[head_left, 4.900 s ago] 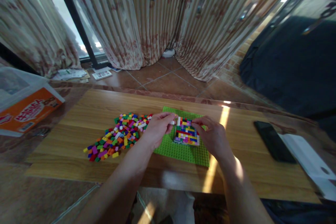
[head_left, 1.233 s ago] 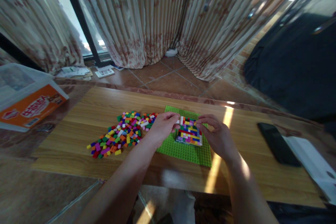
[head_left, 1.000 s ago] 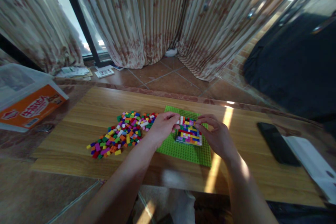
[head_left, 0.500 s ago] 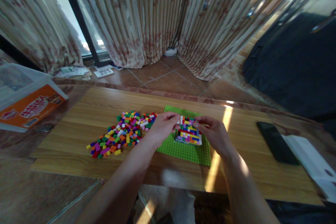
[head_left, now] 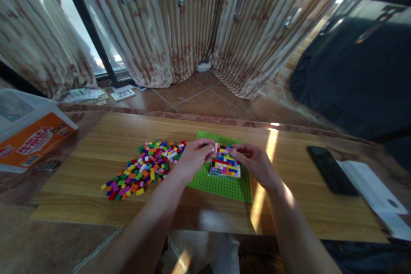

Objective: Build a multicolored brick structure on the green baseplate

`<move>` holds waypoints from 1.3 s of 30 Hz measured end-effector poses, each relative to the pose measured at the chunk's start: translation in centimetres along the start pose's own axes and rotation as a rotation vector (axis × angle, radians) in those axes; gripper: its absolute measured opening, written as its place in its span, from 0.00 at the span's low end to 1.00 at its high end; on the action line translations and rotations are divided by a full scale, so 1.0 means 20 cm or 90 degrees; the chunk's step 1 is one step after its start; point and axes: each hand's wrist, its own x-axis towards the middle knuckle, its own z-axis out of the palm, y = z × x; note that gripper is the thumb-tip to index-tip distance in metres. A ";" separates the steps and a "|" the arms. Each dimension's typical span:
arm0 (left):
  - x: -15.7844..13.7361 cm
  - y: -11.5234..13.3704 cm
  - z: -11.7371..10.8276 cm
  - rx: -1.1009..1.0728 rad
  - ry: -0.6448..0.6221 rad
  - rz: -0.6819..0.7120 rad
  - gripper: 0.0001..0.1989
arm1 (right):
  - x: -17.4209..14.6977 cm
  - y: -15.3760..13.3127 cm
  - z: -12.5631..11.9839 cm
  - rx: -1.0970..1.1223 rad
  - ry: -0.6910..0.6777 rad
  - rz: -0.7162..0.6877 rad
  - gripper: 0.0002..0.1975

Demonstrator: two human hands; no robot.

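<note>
A block of multicoloured toy bricks (head_left: 225, 166), built up in rows, sits on the green studded baseplate (head_left: 221, 188). At its upper left corner, my left hand (head_left: 196, 154) pinches a small white brick (head_left: 215, 147) between thumb and fingers. On the other side, my right hand (head_left: 255, 160) has thumb and fingertips drawn together at the block's upper right edge. Whatever those fingers hold is too small to make out. Beside my left forearm spreads a heap of loose bricks (head_left: 150, 165) in many colours, partly covered by that hand.
The wooden table (head_left: 308, 214) carries a dark phone (head_left: 332, 171) at the right, with a white object (head_left: 374, 192) next to it. A clear tub with an orange label (head_left: 37, 141) stands at the left. Striped curtains (head_left: 189, 30) hang beyond the table.
The whole view has shifted slightly, moving the table contents left in the picture. Both hands stay at the brick block's upper edge, with little visible change in their grip.
</note>
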 end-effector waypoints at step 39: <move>0.01 -0.07 0.01 0.310 -0.123 0.220 0.24 | -0.12 -0.17 0.21 -0.251 0.077 -0.370 0.05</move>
